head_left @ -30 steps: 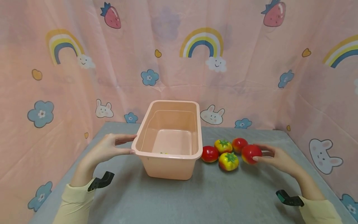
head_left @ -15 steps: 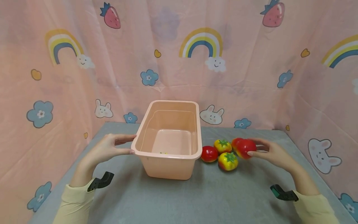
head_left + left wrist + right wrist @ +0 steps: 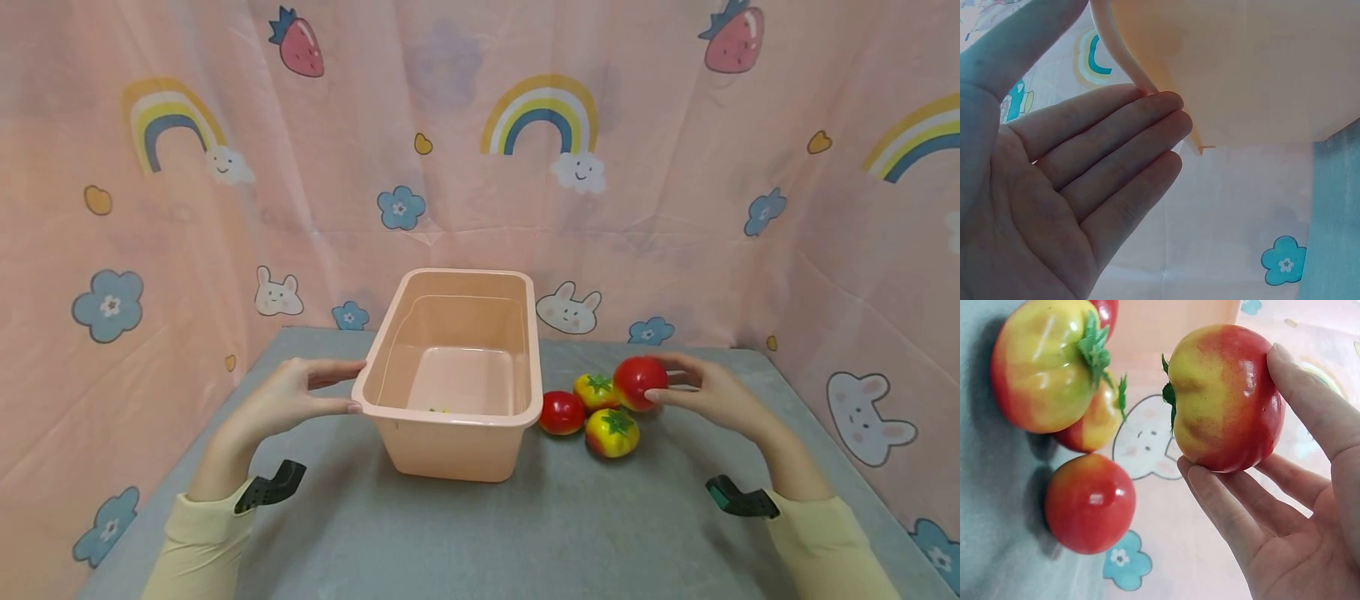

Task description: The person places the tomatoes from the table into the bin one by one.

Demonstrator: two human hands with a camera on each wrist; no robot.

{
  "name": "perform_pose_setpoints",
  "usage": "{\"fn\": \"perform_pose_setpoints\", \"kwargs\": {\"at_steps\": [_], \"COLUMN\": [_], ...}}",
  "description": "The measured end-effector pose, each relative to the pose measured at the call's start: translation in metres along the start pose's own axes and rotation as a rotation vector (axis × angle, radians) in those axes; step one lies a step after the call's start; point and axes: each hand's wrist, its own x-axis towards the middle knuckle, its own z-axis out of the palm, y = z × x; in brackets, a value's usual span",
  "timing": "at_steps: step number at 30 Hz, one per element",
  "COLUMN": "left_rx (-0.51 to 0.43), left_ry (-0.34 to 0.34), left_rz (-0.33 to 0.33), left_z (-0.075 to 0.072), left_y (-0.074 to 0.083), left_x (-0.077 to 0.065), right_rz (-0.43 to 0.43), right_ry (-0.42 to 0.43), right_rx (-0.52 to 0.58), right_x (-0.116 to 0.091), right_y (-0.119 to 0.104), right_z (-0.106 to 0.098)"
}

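My right hand (image 3: 708, 392) pinches a red-and-yellow toy tomato (image 3: 640, 383) between thumb and fingers, raised off the table. In the right wrist view the held tomato (image 3: 1225, 400) shows its green leafy top pointing away from the palm. Below it lies another red tomato (image 3: 1090, 504), mostly hidden behind the held one in the head view. Two yellow-topped tomatoes (image 3: 612, 432) (image 3: 596, 392) and a red one (image 3: 562, 413) rest beside the peach plastic bin (image 3: 457, 446). My left hand (image 3: 296, 396) touches the bin's left rim with straight fingers (image 3: 1116, 140).
The bin stands mid-table, its opening facing up; a speck of green and yellow (image 3: 438, 410) shows just over its near rim. A grey table (image 3: 585, 533) lies underneath. A pink printed curtain (image 3: 450, 233) encloses the back and sides.
My right hand has carried the held tomato left and upward, from the right of the group to over the rear red tomato. My left hand and the bin have stayed put.
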Motion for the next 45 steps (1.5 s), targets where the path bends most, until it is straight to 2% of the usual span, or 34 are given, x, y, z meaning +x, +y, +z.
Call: {"fn": "perform_pose_setpoints", "kwargs": {"at_steps": [18, 30, 37, 45], "left_rx": [-0.003, -0.008, -0.009, -0.018], "left_ry": [-0.001, 0.002, 0.001, 0.000], "left_rz": [0.006, 0.004, 0.000, 0.005], "left_z": [0.000, 0.000, 0.000, 0.000], "left_y": [0.000, -0.001, 0.000, -0.001], "left_x": [0.000, 0.000, 0.000, 0.000], "right_rz": [-0.077, -0.074, -0.106, -0.124], "right_ry": [0.014, -0.008, -0.015, 0.007], "right_rx": [-0.017, -0.014, -0.007, -0.051], "right_x": [0.011, 0.015, 0.020, 0.027], "right_y": [-0.026, -0.049, -0.059, -0.068], "right_z": [-0.005, -0.007, -0.007, -0.007]}}
